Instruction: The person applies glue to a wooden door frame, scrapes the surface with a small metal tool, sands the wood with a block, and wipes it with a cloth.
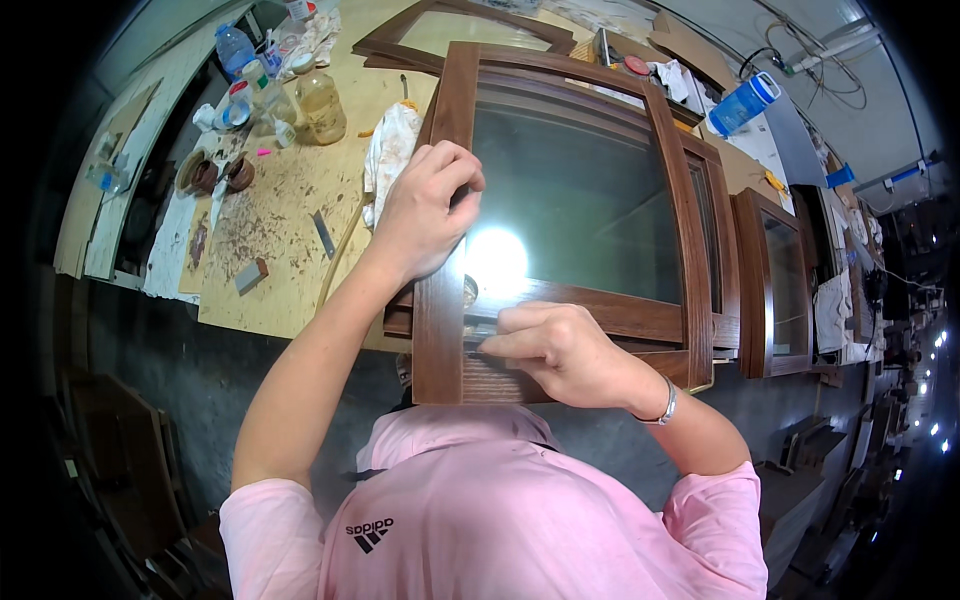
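- Two bare hands are at work on a brown wooden frame (440, 340) with a glass pane (580, 200), right in front of the person in the pink shirt (450, 510).
- That frame sits at the near edge of the pale workbench (290, 305), its lower end jutting past it; another brown frame (727, 225) shows from under its right side.
- Left hand (430, 205): fingers curled, set on the frame's left upright; from here I can't tell whether it grips the wood.
- Right hand (562, 345): fingers bent and drawn together over the bottom rail, near the left upright; whatever they may pinch is too small to make out. A silvery bracelet (668, 405) circles that wrist.
- Left of the frame, a stained white cloth (393, 150) lies near the left hand; farther off are a flat grey strip (323, 234) and a small block (252, 276).
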A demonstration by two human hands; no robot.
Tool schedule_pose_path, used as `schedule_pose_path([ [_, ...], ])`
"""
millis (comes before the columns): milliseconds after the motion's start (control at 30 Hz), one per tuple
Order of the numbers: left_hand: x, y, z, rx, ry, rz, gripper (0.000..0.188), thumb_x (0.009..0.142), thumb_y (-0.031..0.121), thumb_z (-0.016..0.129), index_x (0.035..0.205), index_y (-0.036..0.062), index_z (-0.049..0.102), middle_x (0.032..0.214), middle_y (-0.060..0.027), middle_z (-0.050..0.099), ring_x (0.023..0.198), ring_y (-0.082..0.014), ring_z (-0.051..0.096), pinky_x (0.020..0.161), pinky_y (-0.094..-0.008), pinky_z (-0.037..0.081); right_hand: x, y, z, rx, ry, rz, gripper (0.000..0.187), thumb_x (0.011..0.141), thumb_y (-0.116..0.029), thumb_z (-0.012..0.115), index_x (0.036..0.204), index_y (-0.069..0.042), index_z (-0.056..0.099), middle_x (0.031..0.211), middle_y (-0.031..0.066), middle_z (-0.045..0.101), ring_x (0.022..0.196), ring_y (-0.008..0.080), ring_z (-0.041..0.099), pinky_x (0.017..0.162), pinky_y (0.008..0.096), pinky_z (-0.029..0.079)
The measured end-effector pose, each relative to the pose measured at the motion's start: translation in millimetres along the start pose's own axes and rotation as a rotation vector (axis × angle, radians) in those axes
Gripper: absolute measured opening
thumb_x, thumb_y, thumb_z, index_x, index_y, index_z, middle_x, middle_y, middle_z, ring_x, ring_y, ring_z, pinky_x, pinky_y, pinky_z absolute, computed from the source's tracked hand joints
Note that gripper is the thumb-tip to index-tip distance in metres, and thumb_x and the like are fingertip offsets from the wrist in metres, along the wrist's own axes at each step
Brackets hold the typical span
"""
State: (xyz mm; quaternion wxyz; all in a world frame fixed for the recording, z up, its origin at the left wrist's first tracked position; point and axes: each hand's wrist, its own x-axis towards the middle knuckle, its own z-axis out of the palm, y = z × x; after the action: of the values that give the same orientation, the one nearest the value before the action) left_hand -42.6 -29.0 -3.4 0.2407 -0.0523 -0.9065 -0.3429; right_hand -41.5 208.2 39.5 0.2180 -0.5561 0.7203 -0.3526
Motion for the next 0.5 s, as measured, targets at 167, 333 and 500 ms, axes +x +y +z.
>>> schedule_pose_path([
  [167, 0.5, -1.8, 0.9, 0.007, 0.002, 0.010, 0.010, 0.087, 0.007, 0.067, 0.094, 0.0028, 0.062, 0.108, -0.0086, 0.062, 0.109, -0.0295, 0.059, 0.096, -0.0401, 0.048, 0.6, 3.9, 0.3, -0.026, 0.004, -0.054, 0.031, 0.075, 0.008, 0.063, 0.103, 0.001, 0.075, 0.087, 0.0132, 0.061, 0.083, 0.0340, 0.063, 0.071, 0.0431, 0.050],
  [333, 0.2, -2.0, 0.7, 0.017, 0.008, 0.016, 0.010, 0.086, 0.007, 0.067, 0.094, 0.0028, 0.062, 0.108, -0.0087, 0.062, 0.108, -0.0297, 0.059, 0.096, -0.0403, 0.048, 0.5, 8.2, 5.0, -0.024, 0.039, -0.127, 0.042, 0.065, 0.014, 0.062, 0.104, 0.002, 0.074, 0.080, 0.0120, 0.058, 0.079, 0.0306, 0.059, 0.069, 0.0423, 0.047],
  [500, 0.8, -1.9, 0.9, 0.014, 0.000, 0.017, 0.010, 0.086, 0.006, 0.067, 0.094, 0.0027, 0.062, 0.108, -0.0092, 0.062, 0.108, -0.0301, 0.059, 0.096, -0.0404, 0.048, -1.4, 7.8, 7.3, -0.043, 0.066, -0.133, 0.040, 0.066, 0.013, 0.062, 0.103, 0.002, 0.074, 0.080, 0.0122, 0.058, 0.078, 0.0309, 0.059, 0.067, 0.0424, 0.047],
])
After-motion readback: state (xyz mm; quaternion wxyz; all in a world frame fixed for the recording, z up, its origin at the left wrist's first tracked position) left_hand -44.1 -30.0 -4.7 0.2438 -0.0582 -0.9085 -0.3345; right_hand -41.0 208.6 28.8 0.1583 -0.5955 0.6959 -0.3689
